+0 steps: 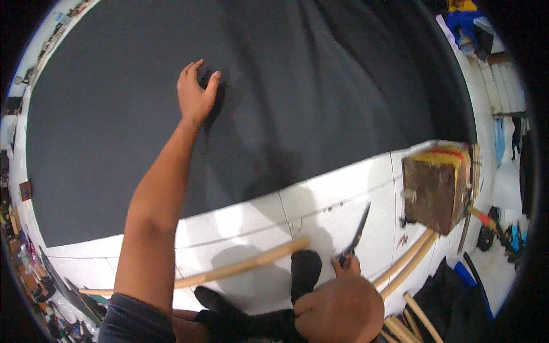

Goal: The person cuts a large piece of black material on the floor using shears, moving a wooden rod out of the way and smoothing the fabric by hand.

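A broad sheet of dark cloth [126, 143] covers much of the white tiled floor, with soft folds toward its right side. Over its middle, my left hand [196, 94] reaches out with thumb and fingers apart and nothing visible between them; whether it touches the cloth I cannot tell. Lower right, my right hand [349, 265] is closed round the handle end of dark, long-bladed scissors [360, 228], which point up and away over the tiles, short of the cloth's near edge. Rounded bare skin in front partly hides that hand.
A brown box-like block [432, 191] with a yellow and red top stands by the cloth's right corner. A wooden pole [246, 264] lies near my dark-covered feet [306, 268], with more poles [406, 260] at lower right. Small clutter [43, 291] lines the left side.
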`<state>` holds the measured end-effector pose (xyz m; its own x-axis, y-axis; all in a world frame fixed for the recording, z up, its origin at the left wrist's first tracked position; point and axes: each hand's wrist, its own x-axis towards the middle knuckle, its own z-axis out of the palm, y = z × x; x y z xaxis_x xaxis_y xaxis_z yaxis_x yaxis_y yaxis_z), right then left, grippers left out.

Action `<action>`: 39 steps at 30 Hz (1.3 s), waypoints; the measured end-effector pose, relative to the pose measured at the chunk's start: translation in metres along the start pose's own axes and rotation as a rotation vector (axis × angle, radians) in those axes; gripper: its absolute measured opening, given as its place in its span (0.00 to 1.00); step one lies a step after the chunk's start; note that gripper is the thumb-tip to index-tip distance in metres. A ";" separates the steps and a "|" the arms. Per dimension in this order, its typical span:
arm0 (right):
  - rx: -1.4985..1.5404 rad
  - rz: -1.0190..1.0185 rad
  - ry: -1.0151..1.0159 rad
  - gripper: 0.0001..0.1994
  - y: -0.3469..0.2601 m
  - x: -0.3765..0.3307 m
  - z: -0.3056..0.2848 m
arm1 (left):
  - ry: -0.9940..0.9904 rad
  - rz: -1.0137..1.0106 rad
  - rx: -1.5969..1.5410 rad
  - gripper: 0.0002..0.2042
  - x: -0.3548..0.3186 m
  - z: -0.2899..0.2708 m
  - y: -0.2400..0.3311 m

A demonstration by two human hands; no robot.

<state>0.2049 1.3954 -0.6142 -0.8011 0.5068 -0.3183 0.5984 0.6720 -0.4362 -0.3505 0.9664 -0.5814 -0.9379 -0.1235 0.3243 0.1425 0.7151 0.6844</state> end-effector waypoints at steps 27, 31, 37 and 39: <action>0.606 0.186 -1.017 0.23 -0.195 0.035 -0.021 | -0.471 0.344 0.326 0.16 -0.251 -0.007 0.102; 0.661 0.208 -1.058 0.24 -0.193 0.045 -0.010 | -0.450 0.307 0.260 0.16 -0.253 -0.008 0.103; 0.600 0.052 -0.947 0.26 -0.219 0.061 0.003 | -0.454 0.144 0.157 0.15 -0.244 -0.021 0.128; 0.554 -0.001 -0.909 0.28 -0.220 0.060 0.009 | -0.442 0.106 0.127 0.13 -0.246 -0.019 0.127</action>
<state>0.0252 1.2729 -0.5451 -0.6431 -0.2412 -0.7268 0.6944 0.2166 -0.6862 -0.0962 1.0749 -0.5619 -0.9689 0.2400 0.0600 0.2308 0.7897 0.5684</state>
